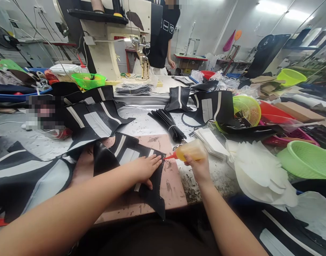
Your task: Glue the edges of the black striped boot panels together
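Stained worktable (147,124); pink mat (173,185); black cutouts (109,119)

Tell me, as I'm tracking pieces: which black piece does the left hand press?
The black piece on the pink board, nearest the person; the left hand lies flat on it and the bottle points at its edge. Others lie untouched.

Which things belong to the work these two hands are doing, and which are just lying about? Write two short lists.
In use: left hand, pressed flat on the black cut piece; right hand, gripping the squeeze bottle, nozzle at that piece's edge; pink board underneath.
Lying about: bundle of black strips; white cut pieces; green basket at the right; sewing machine.
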Action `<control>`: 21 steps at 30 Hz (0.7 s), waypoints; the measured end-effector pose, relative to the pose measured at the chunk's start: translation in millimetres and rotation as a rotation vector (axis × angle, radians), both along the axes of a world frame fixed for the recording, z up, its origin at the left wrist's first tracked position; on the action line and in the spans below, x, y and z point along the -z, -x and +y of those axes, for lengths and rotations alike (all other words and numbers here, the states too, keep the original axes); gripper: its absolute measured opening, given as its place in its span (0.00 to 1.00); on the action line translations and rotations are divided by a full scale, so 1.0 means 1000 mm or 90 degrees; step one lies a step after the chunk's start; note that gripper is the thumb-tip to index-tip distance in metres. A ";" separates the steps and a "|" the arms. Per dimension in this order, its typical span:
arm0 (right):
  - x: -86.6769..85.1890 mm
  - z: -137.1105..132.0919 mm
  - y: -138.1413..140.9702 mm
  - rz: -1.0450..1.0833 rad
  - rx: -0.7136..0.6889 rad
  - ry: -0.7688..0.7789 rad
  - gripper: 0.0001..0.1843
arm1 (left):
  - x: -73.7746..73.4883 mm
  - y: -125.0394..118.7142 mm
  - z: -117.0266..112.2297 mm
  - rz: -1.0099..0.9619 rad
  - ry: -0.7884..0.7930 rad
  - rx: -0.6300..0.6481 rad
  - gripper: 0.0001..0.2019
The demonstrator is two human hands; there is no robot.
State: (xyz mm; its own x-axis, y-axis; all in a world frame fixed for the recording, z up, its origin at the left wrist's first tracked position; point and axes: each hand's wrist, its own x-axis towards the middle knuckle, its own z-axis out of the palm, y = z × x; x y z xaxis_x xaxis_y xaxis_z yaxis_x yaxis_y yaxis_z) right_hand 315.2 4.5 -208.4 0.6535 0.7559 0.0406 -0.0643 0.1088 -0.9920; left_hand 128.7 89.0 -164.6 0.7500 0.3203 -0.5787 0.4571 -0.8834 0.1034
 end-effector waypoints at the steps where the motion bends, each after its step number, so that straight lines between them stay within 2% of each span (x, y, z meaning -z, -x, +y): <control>1: 0.002 -0.002 0.000 0.005 -0.007 0.007 0.37 | -0.001 -0.001 0.000 0.005 0.001 -0.002 0.51; 5: 0.008 -0.007 -0.001 0.008 -0.025 0.016 0.37 | -0.003 -0.002 -0.001 0.009 0.000 -0.002 0.52; 10: 0.003 -0.006 0.001 0.002 0.027 -0.029 0.36 | 0.000 0.000 0.000 -0.001 0.016 -0.017 0.55; 16: 0.004 -0.016 0.002 0.006 -0.048 0.009 0.35 | 0.007 0.000 0.003 -0.018 0.025 -0.035 0.57; 21: 0.005 -0.033 0.008 0.011 -0.088 0.054 0.30 | 0.006 -0.001 0.000 0.000 0.012 -0.024 0.64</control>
State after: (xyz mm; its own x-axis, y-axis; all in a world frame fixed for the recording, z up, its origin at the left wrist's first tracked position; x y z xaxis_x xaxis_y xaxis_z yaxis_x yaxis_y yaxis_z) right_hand 306.9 -28.6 -213.4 0.5431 0.8389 -0.0375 -0.0900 0.0137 -0.9959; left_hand 129.7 89.3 -171.0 0.7377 0.3365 -0.5852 0.4895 -0.8636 0.1205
